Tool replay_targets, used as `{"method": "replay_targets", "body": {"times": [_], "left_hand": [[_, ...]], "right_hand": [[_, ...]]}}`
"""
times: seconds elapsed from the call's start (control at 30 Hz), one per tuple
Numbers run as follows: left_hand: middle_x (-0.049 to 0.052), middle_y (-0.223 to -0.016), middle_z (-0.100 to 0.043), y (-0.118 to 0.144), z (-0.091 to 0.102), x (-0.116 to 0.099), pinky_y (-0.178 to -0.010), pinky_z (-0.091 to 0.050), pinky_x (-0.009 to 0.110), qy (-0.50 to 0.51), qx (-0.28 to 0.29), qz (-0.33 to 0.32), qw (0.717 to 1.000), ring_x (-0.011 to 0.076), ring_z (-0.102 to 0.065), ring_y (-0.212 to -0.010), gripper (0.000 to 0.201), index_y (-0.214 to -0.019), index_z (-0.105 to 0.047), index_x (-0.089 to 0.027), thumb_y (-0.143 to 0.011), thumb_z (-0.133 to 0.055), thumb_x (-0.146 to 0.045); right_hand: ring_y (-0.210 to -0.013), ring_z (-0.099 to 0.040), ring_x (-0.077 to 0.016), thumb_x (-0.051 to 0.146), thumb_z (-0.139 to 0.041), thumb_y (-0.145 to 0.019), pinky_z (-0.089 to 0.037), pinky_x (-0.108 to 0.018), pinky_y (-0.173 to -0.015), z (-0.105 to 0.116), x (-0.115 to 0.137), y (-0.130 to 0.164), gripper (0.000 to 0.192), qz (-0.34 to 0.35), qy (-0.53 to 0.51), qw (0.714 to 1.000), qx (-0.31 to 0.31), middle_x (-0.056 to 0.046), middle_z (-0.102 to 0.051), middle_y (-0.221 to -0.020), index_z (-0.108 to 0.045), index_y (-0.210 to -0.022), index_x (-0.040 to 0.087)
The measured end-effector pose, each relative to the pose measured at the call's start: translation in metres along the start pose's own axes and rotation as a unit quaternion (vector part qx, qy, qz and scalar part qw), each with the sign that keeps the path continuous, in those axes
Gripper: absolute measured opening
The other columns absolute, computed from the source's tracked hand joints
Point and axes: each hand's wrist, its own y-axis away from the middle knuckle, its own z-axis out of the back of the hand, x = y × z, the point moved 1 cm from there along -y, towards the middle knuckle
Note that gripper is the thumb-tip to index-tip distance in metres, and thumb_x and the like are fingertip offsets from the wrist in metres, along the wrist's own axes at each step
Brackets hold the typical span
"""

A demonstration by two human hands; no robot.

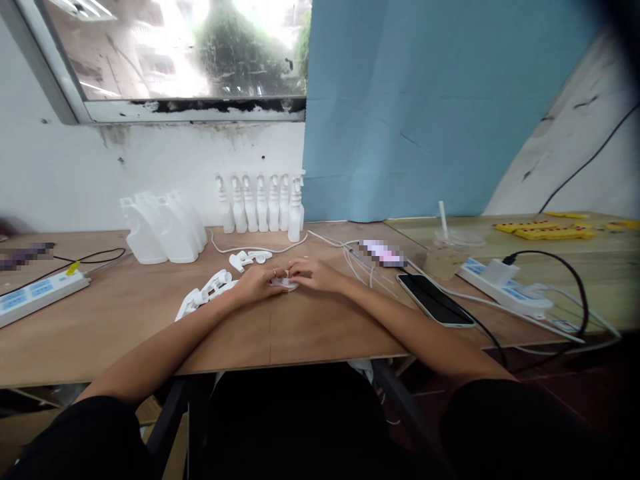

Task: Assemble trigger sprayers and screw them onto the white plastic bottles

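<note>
At the middle of the wooden table, my left hand (256,284) and my right hand (318,275) meet over a small whitish plastic piece (284,283). Fingers of both hands are bent and closed on it; its exact kind is too small and covered to tell. A ring shows on my left hand. Just left of that hand lie several loose white spray trigger heads (199,299). A few more trigger heads (245,259) rest slightly behind it.
White spray bottles (295,212) stand in a row by the wall, with white bottles without heads (175,230) to their left. Rightward are a phone (435,301), cables, a drink cup (444,257) and a power strip (505,288). Another power strip (43,297) lies far left.
</note>
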Motion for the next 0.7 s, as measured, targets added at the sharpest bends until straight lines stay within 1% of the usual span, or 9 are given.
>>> {"method": "replay_targets", "body": {"times": [0.07, 0.13, 0.2, 0.23, 0.3, 0.4, 0.47, 0.6, 0.7], "left_hand": [[0.003, -0.095, -0.067, 0.000, -0.002, 0.002, -0.074, -0.046, 0.028, 0.014, 0.000, 0.036, 0.999, 0.0196, -0.063, -0.084, 0.033, -0.104, -0.060, -0.022, -0.083, -0.063, -0.047], [0.003, -0.095, -0.066, 0.000, -0.004, 0.004, -0.069, -0.046, 0.029, 0.034, -0.003, 0.076, 0.997, 0.0187, -0.062, -0.079, 0.039, -0.109, -0.056, -0.022, -0.081, -0.065, -0.048], [0.003, -0.097, -0.065, -0.001, -0.006, 0.005, -0.067, -0.046, 0.028, 0.056, 0.000, 0.094, 0.994, 0.0173, -0.061, -0.075, 0.045, -0.117, -0.052, -0.022, -0.081, -0.065, -0.045], [0.003, -0.097, -0.065, -0.002, -0.006, 0.004, -0.067, -0.047, 0.028, 0.066, 0.002, 0.093, 0.994, 0.0170, -0.061, -0.075, 0.046, -0.120, -0.051, -0.023, -0.081, -0.065, -0.044], [0.003, -0.097, -0.064, -0.003, -0.007, 0.003, -0.071, -0.047, 0.029, 0.075, 0.004, 0.079, 0.994, 0.0175, -0.062, -0.078, 0.046, -0.122, -0.052, -0.024, -0.081, -0.065, -0.041], [0.003, -0.099, -0.064, -0.003, -0.007, 0.001, -0.075, -0.048, 0.030, 0.072, 0.004, 0.063, 0.995, 0.0184, -0.061, -0.083, 0.045, -0.123, -0.052, -0.024, -0.082, -0.064, -0.038], [0.004, -0.102, -0.063, -0.003, -0.006, -0.002, -0.076, -0.048, 0.030, 0.060, 0.004, 0.049, 0.997, 0.0188, -0.060, -0.087, 0.043, -0.122, -0.053, -0.025, -0.082, -0.063, -0.036], [0.005, -0.107, -0.059, -0.003, -0.003, -0.008, -0.074, -0.047, 0.029, 0.035, 0.015, 0.034, 0.999, 0.0197, -0.058, -0.090, 0.036, -0.118, -0.057, -0.024, -0.085, -0.060, -0.036], [0.005, -0.110, -0.059, -0.003, -0.004, -0.008, -0.076, -0.046, 0.030, 0.038, 0.025, 0.021, 0.999, 0.0203, -0.059, -0.092, 0.032, -0.116, -0.058, -0.023, -0.087, -0.058, -0.039]], "right_hand": [[-0.087, -0.064, -0.0159, 0.033, -0.056, -0.092, -0.048, -0.027, -0.083, 0.010, -0.007, -0.001, 0.023, -0.071, -0.003, 0.997, -0.019, -0.007, -0.070, -0.103, -0.068, -0.104, 0.018], [-0.081, -0.065, -0.0151, 0.033, -0.056, -0.091, -0.048, -0.024, -0.077, 0.025, -0.018, 0.002, 0.030, -0.182, 0.058, 0.981, -0.033, -0.006, -0.072, -0.101, -0.065, -0.116, 0.019], [-0.084, -0.066, -0.0172, 0.032, -0.056, -0.091, -0.046, -0.024, -0.076, 0.042, -0.031, 0.008, 0.029, -0.302, 0.180, 0.936, 0.000, -0.007, -0.073, -0.098, -0.067, -0.114, 0.019], [-0.087, -0.066, -0.0193, 0.031, -0.055, -0.090, -0.046, -0.025, -0.076, 0.050, -0.037, 0.013, 0.026, -0.362, 0.241, 0.900, 0.038, -0.010, -0.073, -0.100, -0.070, -0.107, 0.018], [-0.086, -0.068, -0.0255, 0.025, -0.061, -0.083, -0.046, -0.028, -0.072, 0.063, -0.046, 0.022, 0.020, -0.428, 0.285, 0.854, 0.077, -0.018, -0.072, -0.095, -0.074, -0.092, 0.011], [-0.079, -0.069, -0.0295, 0.020, -0.066, -0.076, -0.046, -0.030, -0.066, 0.072, -0.054, 0.033, 0.018, -0.478, 0.288, 0.823, 0.108, -0.023, -0.071, -0.088, -0.073, -0.086, 0.006], [-0.081, -0.069, -0.0291, 0.019, -0.066, -0.076, -0.046, -0.029, -0.066, 0.074, -0.056, 0.035, 0.022, -0.500, 0.288, 0.809, 0.113, -0.023, -0.071, -0.090, -0.073, -0.092, 0.006], [-0.094, -0.068, -0.0307, 0.015, -0.064, -0.076, -0.049, -0.030, -0.072, 0.075, -0.059, 0.034, 0.036, -0.538, 0.297, 0.783, 0.099, -0.024, -0.068, -0.105, -0.067, -0.111, 0.008], [-0.092, -0.069, -0.0317, 0.012, -0.065, -0.073, -0.050, -0.031, -0.071, 0.077, -0.061, 0.035, 0.034, -0.564, 0.290, 0.765, 0.108, -0.025, -0.069, -0.100, -0.069, -0.107, 0.006]]}}
